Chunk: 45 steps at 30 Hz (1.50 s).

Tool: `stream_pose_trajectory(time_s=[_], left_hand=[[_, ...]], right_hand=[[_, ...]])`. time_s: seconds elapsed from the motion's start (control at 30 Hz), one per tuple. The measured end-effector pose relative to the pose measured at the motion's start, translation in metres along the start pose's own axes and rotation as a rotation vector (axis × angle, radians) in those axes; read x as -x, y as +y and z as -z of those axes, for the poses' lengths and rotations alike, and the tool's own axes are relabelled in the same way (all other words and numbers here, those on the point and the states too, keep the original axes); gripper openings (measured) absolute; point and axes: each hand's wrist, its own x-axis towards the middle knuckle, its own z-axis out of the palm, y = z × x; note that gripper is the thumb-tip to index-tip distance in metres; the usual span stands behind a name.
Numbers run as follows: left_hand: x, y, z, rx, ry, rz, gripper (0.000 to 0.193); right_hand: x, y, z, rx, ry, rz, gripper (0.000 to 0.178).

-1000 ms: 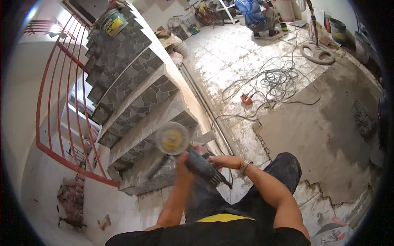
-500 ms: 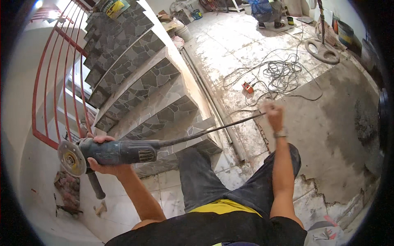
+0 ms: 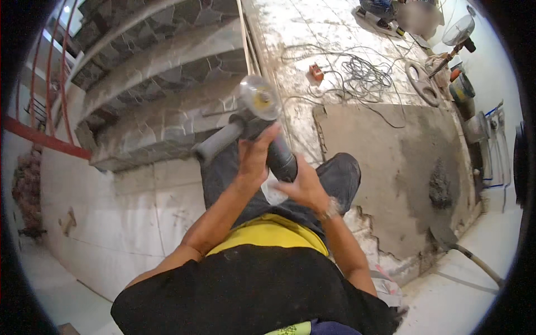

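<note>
An angle grinder (image 3: 282,161) is held over my lap, its round disc (image 3: 258,99) pointing away from me toward the steps. My left hand (image 3: 254,162) is closed around the body just behind the disc head. The grey side handle (image 3: 220,143) sticks out to the left of that hand. My right hand (image 3: 306,184) grips the rear end of the body. The grinder is smeared by motion, and its power cord is hidden near my hands.
Stone-patterned steps (image 3: 167,117) rise ahead on the left, beside a red railing (image 3: 47,137). Tangled cable (image 3: 363,72) and an orange box (image 3: 316,72) lie on the floor ahead. Grey mortar (image 3: 379,151) spreads at right, with a dark heap (image 3: 440,187) and a shovel (image 3: 444,233). Someone crouches far off (image 3: 382,11).
My right hand has let go of the stretched cord and now grips the grinder's rear. The grinder has come from the far left to above my lap, disc turned away from me.
</note>
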Motion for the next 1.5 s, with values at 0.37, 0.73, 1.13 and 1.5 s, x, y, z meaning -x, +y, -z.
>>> stream_pose_trajectory(time_s=[0.37, 0.73, 1.13, 1.5], left_hand=[[0.004, -0.074, 0.029, 0.261, -0.373, 0.191, 0.049], [-0.041, -0.009, -0.132, 0.212, -0.484, -0.502, 0.076], [-0.075, -0.072, -0.015, -0.152, -0.663, 0.095, 0.053], [-0.099, -0.107, -0.011, -0.353, -0.520, 0.148, 0.059]], right_hand=[[0.006, 0.054, 0.015, -0.559, -0.258, -0.294, 0.081], [-0.074, -0.016, 0.212, -0.565, -0.086, -0.352, 0.067], [-0.046, 0.082, 0.013, -1.001, 0.029, -0.282, 0.049], [-0.066, 0.097, 0.005, -1.181, -0.084, -0.339, 0.033]])
